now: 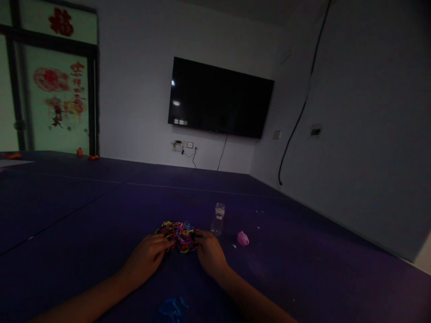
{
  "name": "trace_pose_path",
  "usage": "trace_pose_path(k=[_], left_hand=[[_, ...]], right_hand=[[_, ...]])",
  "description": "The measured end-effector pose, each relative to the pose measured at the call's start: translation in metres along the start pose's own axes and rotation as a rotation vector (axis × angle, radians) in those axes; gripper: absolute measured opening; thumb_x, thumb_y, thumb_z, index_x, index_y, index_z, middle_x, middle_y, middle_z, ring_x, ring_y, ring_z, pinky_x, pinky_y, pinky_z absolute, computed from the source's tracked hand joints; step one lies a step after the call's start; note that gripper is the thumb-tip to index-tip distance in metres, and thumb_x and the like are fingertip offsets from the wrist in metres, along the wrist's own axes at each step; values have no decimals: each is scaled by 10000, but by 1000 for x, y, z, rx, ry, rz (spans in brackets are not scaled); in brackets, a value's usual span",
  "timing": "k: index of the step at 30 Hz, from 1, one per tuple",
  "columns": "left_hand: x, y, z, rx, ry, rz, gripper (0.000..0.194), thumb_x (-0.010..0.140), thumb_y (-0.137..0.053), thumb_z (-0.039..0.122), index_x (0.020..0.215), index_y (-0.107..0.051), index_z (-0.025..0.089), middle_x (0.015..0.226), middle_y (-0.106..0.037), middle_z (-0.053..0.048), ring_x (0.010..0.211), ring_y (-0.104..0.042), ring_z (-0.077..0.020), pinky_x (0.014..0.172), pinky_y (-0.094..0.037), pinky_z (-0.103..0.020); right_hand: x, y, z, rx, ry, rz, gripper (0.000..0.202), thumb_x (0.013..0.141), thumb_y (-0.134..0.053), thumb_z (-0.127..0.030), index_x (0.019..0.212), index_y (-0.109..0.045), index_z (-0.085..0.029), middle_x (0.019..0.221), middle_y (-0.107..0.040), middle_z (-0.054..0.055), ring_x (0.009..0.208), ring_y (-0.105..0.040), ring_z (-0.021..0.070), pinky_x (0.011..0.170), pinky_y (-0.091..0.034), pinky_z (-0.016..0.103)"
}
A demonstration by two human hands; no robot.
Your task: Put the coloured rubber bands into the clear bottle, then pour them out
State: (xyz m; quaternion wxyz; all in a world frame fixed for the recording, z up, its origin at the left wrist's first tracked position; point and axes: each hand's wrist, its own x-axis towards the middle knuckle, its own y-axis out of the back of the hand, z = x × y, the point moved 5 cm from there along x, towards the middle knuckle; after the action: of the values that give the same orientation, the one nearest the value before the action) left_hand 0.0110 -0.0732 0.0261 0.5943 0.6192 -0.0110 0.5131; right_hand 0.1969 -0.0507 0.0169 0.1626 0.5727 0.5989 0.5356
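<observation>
A heap of small, multicoloured elastic bands point(182, 234) lies on the dark purple tabletop, between my two hands. My left hand point(150, 255) touches the heap's left side, fingers stretched out and thumb apart below them. From the right, my right hand point(211, 255) reaches the heap's edge with its fingers bent loosely apart. Some fingertips are hard to make out among the bands. Just behind my right hand stands a clear bottle point(218, 220), upright and without a lid. A pink cap-like piece point(242, 238) with a loop lies to its right.
Near the front edge of view lies a smaller blue cluster point(171, 310), partly cut off. White scraps point(235, 246) dot the purple table point(101, 215). Orange objects point(80, 152) stand at the far left edge. A television point(220, 98) hangs on the wall beyond.
</observation>
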Motion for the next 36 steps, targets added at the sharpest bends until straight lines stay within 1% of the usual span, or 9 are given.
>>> trace_pose_path(k=[2, 5, 9, 16, 21, 27, 31, 36], left_hand=[[0, 0, 0, 1, -1, 2, 363, 796, -433, 93, 990, -696, 252, 924, -720, -38, 861, -651, -182, 793, -516, -353], [0, -1, 0, 7, -3, -1, 361, 794, -433, 92, 998, -692, 242, 914, -722, -42, 848, -652, -184, 789, -515, -361], [-1, 1, 1, 24, 15, 5, 380, 752, -445, 78, 984, -693, 248, 919, -721, -35, 864, -645, -185, 813, -504, -364], [0, 5, 7, 17, 35, 7, 328, 720, -453, 81, 863, -702, 239, 825, -716, -21, 805, -644, -183, 778, -506, -345], [0, 5, 7, 15, 21, -11, 342, 725, -458, 83, 879, -712, 252, 815, -723, -17, 784, -643, -181, 767, -499, -343], [0, 4, 6, 22, 9, 10, 342, 730, -465, 81, 889, -713, 254, 801, -723, -18, 760, -645, -180, 737, -500, -333], [-1, 2, 3, 39, 15, 13, 304, 752, -471, 91, 864, -709, 244, 782, -716, -21, 752, -647, -184, 717, -503, -333], [-2, 3, 4, 52, 14, 31, 254, 788, -484, 134, 872, -700, 238, 807, -719, -26, 763, -650, -180, 717, -499, -324]], right_hand=[[0, 0, -1, 6, 3, -11, 374, 716, -425, -7, 875, -718, -175, 1071, -671, 77, 1058, -584, 192, 949, -406, 276], [1, 1, 0, 24, -2, 12, 379, 706, -425, -3, 882, -715, -172, 1061, -671, 74, 1039, -588, 188, 935, -413, 267], [1, -1, 3, 23, -22, 25, 384, 717, -423, -10, 899, -717, -176, 1051, -674, 78, 1018, -598, 191, 911, -428, 274], [1, -3, 2, -28, 10, -13, 364, 751, -422, -25, 885, -723, -181, 1087, -669, 78, 1065, -581, 199, 955, -397, 290], [1, -2, 1, -48, 4, -32, 343, 754, -429, -31, 877, -714, -179, 1061, -676, 71, 1040, -586, 200, 941, -402, 286], [1, 1, 2, -6, -18, 27, 367, 743, -425, -16, 904, -713, -174, 1065, -668, 78, 1057, -574, 195, 945, -402, 272], [0, 5, -1, 33, -29, 63, 376, 750, -425, -22, 944, -710, -170, 1074, -659, 84, 1044, -578, 198, 936, -414, 277], [-1, 9, -4, 83, -21, 88, 391, 768, -414, -20, 989, -699, -171, 1056, -655, 83, 1011, -587, 186, 903, -428, 264]])
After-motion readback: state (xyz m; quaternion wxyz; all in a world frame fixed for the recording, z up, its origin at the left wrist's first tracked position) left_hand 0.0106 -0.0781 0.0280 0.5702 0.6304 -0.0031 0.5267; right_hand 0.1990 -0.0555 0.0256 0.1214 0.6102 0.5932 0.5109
